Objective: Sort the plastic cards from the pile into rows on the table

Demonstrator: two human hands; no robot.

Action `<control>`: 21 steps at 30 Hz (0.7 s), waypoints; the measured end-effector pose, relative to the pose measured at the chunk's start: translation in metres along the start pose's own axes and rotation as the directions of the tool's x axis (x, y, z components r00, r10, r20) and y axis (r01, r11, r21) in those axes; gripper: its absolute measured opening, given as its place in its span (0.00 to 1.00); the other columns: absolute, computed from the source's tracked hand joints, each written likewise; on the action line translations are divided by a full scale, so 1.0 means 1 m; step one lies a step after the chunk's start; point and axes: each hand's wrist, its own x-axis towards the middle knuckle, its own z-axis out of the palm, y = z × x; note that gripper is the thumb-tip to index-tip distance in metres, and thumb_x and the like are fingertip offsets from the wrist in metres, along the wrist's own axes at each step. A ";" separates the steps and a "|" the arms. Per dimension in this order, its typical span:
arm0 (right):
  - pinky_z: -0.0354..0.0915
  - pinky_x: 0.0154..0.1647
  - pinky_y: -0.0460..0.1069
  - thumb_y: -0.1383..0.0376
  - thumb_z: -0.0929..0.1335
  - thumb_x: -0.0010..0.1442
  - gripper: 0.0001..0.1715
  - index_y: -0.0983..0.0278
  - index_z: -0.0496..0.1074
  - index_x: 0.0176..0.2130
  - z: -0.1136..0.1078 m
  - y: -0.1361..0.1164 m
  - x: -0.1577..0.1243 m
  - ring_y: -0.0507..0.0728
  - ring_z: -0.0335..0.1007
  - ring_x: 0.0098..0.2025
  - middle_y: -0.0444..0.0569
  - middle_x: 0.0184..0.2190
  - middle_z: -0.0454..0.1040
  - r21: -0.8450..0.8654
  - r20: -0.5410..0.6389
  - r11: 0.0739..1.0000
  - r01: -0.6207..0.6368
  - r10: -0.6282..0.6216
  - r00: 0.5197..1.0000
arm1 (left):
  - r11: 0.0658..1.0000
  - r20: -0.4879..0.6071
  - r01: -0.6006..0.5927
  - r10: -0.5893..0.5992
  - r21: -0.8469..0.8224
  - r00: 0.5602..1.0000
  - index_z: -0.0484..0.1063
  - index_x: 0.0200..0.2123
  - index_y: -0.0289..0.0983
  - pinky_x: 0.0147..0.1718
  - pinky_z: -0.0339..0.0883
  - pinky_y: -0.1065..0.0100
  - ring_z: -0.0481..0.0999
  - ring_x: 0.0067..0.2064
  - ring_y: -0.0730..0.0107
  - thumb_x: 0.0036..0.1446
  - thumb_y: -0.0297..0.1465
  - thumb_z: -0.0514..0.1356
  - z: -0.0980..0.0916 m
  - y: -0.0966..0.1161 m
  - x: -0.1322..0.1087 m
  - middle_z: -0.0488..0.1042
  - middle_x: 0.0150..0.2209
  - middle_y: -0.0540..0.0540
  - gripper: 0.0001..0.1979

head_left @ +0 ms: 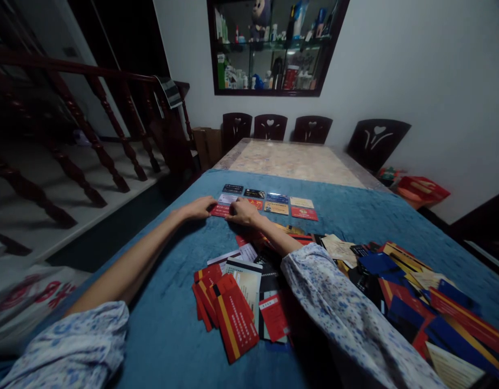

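Left hand and right hand rest fingertips-down on a red card, seemingly flat and unclenched in the dim light. A blue cloth covers the near end of the table. Loose cards heap toward its right edge. The card rows, the red card leftmost, lie near the cloth's far edge.

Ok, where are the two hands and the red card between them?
left hand (199,207), head view, back of the hand.
right hand (243,211), head view, back of the hand.
red card (220,211), head view, its middle.
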 end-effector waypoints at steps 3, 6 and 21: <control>0.67 0.51 0.54 0.48 0.69 0.61 0.27 0.65 0.76 0.49 0.003 0.002 0.003 0.65 0.67 0.55 0.60 0.54 0.71 0.009 -0.003 1.000 -0.001 0.001 1.000 | 1.000 0.003 -0.007 0.007 -0.029 1.000 0.76 0.45 0.37 0.49 0.67 0.65 0.74 0.47 0.58 0.42 0.25 0.59 0.000 -0.002 0.002 0.75 0.45 0.44 0.23; 0.67 0.51 0.54 0.50 0.70 0.60 0.28 0.64 0.73 0.54 0.005 0.003 0.003 0.65 0.67 0.56 0.60 0.55 0.70 0.010 -0.020 1.000 -0.005 0.005 1.000 | 0.999 0.010 -0.001 0.002 -0.048 1.000 0.77 0.42 0.37 0.48 0.68 0.65 0.74 0.45 0.59 0.42 0.26 0.60 -0.001 -0.002 0.002 0.74 0.44 0.43 0.20; 0.66 0.52 0.54 0.51 0.69 0.62 0.24 0.58 0.75 0.53 -0.001 -0.002 -0.003 0.65 0.64 0.57 0.56 0.55 0.68 0.081 -0.005 0.996 -0.028 0.029 1.000 | 0.993 -0.017 0.111 -0.110 0.043 0.994 0.76 0.41 0.35 0.46 0.70 0.65 0.74 0.43 0.58 0.43 0.26 0.57 0.004 0.003 0.002 0.73 0.41 0.42 0.19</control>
